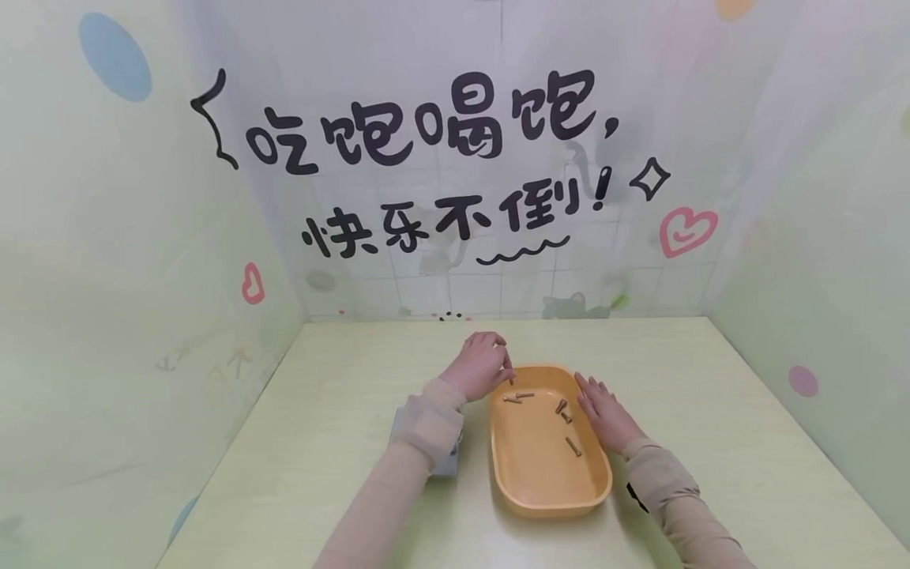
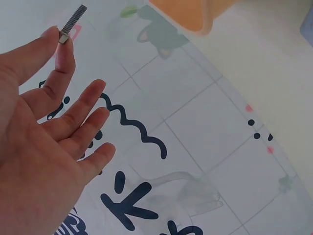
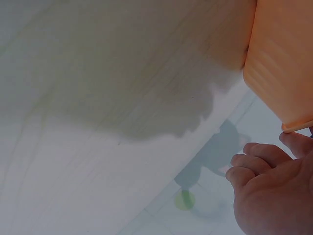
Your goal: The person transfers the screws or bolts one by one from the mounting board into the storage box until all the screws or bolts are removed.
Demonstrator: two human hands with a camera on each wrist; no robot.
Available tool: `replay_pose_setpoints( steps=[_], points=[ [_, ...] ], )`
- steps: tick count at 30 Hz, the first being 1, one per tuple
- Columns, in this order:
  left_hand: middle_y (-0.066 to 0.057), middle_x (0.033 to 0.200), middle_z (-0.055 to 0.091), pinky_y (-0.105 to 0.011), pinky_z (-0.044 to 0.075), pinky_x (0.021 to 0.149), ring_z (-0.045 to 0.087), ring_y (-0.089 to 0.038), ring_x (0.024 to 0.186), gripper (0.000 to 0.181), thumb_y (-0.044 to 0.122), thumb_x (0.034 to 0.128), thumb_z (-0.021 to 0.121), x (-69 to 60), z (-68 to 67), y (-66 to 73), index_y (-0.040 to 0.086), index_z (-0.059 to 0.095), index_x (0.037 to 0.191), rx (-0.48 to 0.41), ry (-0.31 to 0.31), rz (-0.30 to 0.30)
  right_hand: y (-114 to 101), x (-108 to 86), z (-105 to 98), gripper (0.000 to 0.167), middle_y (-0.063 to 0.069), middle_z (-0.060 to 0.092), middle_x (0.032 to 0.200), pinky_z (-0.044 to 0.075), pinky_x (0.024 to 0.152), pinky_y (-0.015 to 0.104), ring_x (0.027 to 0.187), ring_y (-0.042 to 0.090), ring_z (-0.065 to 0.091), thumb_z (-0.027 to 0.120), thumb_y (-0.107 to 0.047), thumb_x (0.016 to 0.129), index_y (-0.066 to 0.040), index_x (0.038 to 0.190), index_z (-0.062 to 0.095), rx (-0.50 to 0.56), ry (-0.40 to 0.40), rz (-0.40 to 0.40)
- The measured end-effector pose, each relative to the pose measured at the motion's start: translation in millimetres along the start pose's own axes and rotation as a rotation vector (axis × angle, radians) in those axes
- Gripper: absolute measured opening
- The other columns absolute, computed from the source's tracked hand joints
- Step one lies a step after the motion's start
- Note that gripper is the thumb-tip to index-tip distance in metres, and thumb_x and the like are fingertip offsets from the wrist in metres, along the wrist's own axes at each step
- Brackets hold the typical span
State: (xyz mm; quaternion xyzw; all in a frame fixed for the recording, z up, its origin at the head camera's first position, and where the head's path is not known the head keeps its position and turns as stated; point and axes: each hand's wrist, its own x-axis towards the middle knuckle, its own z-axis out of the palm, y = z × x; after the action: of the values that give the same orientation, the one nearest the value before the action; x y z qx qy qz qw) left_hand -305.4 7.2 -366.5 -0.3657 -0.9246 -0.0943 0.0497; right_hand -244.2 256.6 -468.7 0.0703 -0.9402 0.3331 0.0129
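My left hand (image 1: 479,366) is above the far left rim of an orange plastic tray (image 1: 547,482). Between thumb and index finger it pinches a small metal bolt (image 2: 74,20) by its head, the threaded shank sticking out; the other fingers are spread loosely. Several more bolts (image 1: 573,447) lie scattered on the tray floor, mostly toward its far half. On the tray's right side rests my right hand (image 1: 607,415), its fingers extended along the rim. A fingertip (image 3: 291,139) touches the rim in the right wrist view; the thumb is hidden there.
A blue-grey box (image 1: 445,465) stands left of the tray, mostly covered by my left forearm, so its contents are hard to see. The pale table (image 1: 320,395) is bounded by a printed back wall (image 1: 398,300) and side walls.
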Motion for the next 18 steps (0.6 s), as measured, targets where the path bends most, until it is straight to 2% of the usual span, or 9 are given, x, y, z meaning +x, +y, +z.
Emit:
replay_pose_setpoints(
  steps=[6, 14, 18],
  points=[
    [-0.012, 0.128, 0.060, -0.045, 0.033, 0.116, 0.049, -0.027, 0.127, 0.019, 0.029, 0.0958, 0.065, 11.0, 8.7, 11.8, 0.011, 0.073, 0.095, 0.016, -0.013, -0.006, 1, 0.7, 0, 0.050, 0.036, 0.023, 0.154, 0.011, 0.119, 0.064, 0.144, 0.055, 0.015, 0.033, -0.020, 0.109, 0.005, 0.152, 0.026, -0.009, 0.011, 0.001],
    [-0.010, 0.126, 0.060, -0.045, 0.036, 0.115, 0.050, -0.028, 0.125, 0.019, 0.029, 0.0966, 0.064, 19.3, 25.6, 25.5, 0.013, 0.073, 0.095, 0.046, -0.053, -0.033, 0, 1.1, 0, 0.051, 0.035, 0.021, 0.155, 0.010, 0.120, 0.062, 0.145, 0.053, 0.013, 0.033, -0.021, 0.109, 0.004, 0.152, 0.025, -0.003, -0.017, 0.022],
    [-0.007, 0.127, 0.058, -0.044, 0.033, 0.117, 0.049, -0.025, 0.126, 0.019, 0.032, 0.0973, 0.062, 21.1, 35.7, 31.6, 0.017, 0.073, 0.092, 0.045, -0.100, -0.066, 0, 1.0, 1, 0.051, 0.035, 0.021, 0.155, 0.010, 0.120, 0.062, 0.145, 0.053, 0.013, 0.033, -0.021, 0.109, 0.004, 0.152, 0.025, -0.006, -0.018, 0.027]
  ],
)
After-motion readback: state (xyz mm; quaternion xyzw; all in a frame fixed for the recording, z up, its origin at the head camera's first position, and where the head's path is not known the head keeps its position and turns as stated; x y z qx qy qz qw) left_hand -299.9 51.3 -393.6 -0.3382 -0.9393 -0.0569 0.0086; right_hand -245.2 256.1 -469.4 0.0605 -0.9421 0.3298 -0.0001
